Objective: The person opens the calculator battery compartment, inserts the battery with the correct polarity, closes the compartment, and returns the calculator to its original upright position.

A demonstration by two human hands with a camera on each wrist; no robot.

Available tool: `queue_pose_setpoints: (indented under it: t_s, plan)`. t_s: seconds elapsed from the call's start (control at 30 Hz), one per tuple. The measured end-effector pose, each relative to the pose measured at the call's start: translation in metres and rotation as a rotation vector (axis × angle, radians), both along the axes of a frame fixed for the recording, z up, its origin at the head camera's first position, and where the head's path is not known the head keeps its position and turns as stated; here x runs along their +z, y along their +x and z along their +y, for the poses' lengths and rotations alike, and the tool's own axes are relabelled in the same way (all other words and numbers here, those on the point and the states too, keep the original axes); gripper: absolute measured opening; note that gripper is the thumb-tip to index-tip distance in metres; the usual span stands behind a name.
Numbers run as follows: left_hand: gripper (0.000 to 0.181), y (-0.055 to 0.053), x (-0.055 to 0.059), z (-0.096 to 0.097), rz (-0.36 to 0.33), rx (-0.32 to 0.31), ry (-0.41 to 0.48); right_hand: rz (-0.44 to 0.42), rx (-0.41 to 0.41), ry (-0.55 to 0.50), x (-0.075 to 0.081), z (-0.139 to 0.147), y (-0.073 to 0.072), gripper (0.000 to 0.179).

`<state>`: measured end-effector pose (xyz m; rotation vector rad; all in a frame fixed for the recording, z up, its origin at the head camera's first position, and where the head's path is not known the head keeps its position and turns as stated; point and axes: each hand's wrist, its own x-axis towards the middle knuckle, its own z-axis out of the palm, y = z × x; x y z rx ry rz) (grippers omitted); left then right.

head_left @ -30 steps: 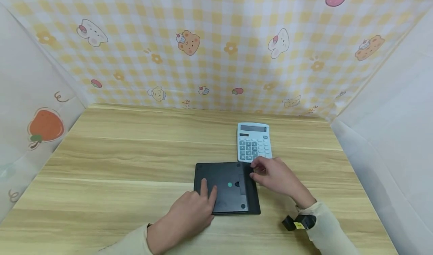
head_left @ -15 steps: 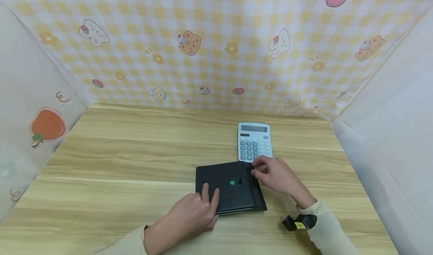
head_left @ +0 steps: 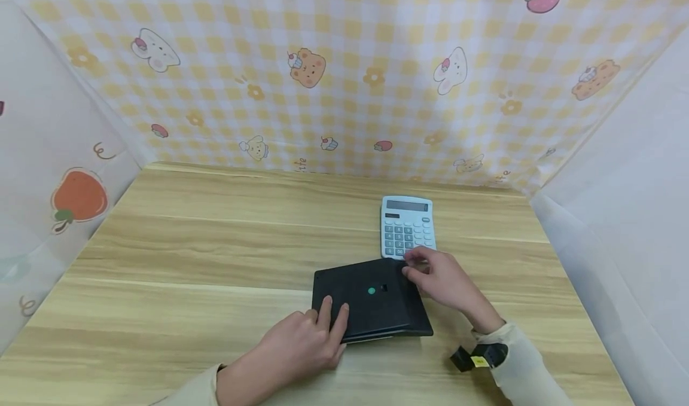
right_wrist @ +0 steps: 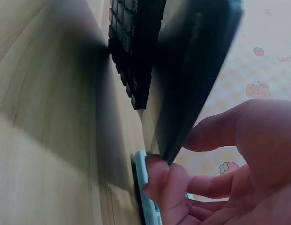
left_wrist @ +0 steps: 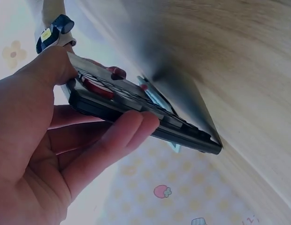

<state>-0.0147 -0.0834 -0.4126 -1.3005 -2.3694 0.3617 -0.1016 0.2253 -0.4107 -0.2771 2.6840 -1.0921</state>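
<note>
A black calculator (head_left: 366,304) is held face down at a tilt, its plain back with a green dot turned up in the head view. Its near right corner stands off the table. My left hand (head_left: 298,340) grips its near left part, with two fingers across the back; in the left wrist view the thumb lies at the key side of the calculator (left_wrist: 96,105). My right hand (head_left: 444,277) pinches the far right corner between thumb and fingers. Keys (right_wrist: 126,33) face the table in the right wrist view. A light-blue calculator (head_left: 398,223) lies face up just beyond.
The wooden table (head_left: 204,244) carries both calculators. A yellow checked cloth (head_left: 344,77) hangs behind it, with white cloth (head_left: 619,214) at the sides. A black wrist camera (head_left: 487,355) sits on my right sleeve.
The black calculator has gone from lying flat to tilted, its right side raised and its near edge lifting. My left fingers have shifted slightly toward me; the right hand stays at the corner.
</note>
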Motion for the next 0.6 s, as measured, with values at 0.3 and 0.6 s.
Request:
queue_pose_setpoints:
  t_s: [0.3, 0.6]
  plan:
    - [0.064, -0.003, 0.005, -0.007, -0.076, -0.045, 0.220, 0.008, -0.054, -0.122, 0.005, 0.007, -0.004, 0.031]
    - [0.047, -0.009, 0.008, -0.009, -0.046, -0.021, 0.392, 0.020, -0.096, -0.250, 0.014, 0.011, -0.006, 0.037]
